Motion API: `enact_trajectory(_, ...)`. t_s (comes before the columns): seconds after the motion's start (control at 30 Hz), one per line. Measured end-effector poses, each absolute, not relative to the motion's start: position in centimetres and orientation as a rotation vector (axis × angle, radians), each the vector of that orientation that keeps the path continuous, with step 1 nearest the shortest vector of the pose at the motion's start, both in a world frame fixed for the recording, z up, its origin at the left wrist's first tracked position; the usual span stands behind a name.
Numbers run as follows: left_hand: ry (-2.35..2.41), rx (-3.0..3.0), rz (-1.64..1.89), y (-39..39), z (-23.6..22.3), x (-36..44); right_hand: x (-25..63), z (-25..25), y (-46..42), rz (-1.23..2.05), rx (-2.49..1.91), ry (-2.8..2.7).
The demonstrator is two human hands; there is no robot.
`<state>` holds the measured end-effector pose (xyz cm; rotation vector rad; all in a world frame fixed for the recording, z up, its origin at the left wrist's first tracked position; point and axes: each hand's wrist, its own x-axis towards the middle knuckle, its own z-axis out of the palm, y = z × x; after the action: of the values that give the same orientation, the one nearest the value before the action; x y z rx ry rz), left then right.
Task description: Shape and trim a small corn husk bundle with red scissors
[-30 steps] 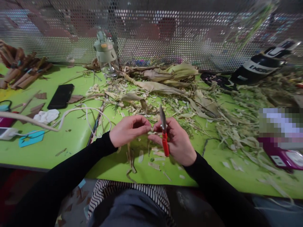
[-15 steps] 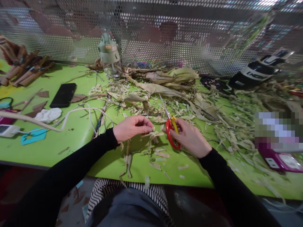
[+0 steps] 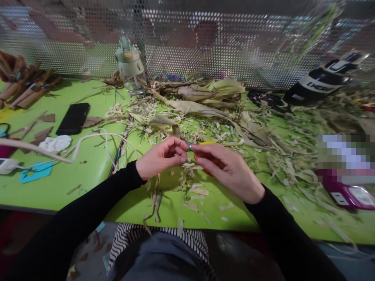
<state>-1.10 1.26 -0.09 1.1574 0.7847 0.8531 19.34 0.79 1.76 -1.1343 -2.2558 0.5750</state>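
My right hand (image 3: 230, 168) is closed on scissors with red and yellow handles (image 3: 206, 143), mostly hidden behind its fingers. Their blades point left, toward my left hand (image 3: 164, 156), and the tips meet its fingertips. The thumb and forefinger of my left hand are pinched together; whatever lies between them is too small or covered to make out. Under both hands, a small clump of cut dry husk strips (image 3: 190, 169) lies on the green table (image 3: 131, 207). A longer husk strip (image 3: 157, 207) runs down below my left hand to the table's front edge.
Dried husks (image 3: 199, 107) and shreds spread behind my hands and to the right. A clear-bottomed bottle (image 3: 131, 70), a phone (image 3: 73, 118) and a white cable (image 3: 96, 134) are at left. A black bottle (image 3: 318, 84) leans at right, above a purple device (image 3: 341, 191).
My right hand has turned the scissors from pointing away to pointing left and brought them to my left fingertips. My left hand stays pinched in nearly the same spot. The view has shifted slightly.
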Motion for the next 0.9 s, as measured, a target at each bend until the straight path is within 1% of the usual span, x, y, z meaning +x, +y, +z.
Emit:
enact_trajectory(0.07,0.787,1.135,0.869,1.2,0.0,-1.0,18.6,1.8,0.5,0.754,-1.08,-2.189)
enact_trajectory(0.13,0.796,1.112,0.876,1.1,0.0,-0.9,18.2,1.5,0.3,0.811,-1.059,-2.137)
enact_trajectory(0.37,0.823,1.047,0.907,0.6,0.1,-0.6,18.3,0.7,0.2,0.713,-0.983,-2.04)
enact_trajectory(0.53,0.849,1.073,0.9,0.4,0.5,-0.5,18.1,0.6,0.0,0.654,-1.1,-2.02)
enact_trajectory(0.7,0.854,1.098,0.927,0.4,0.6,-0.5,18.0,0.5,-0.2,0.759,-1.156,-1.992)
enact_trajectory(0.9,0.861,1.118,0.979,0.2,0.7,-0.3,18.1,0.4,-0.2,0.979,-1.145,-1.941)
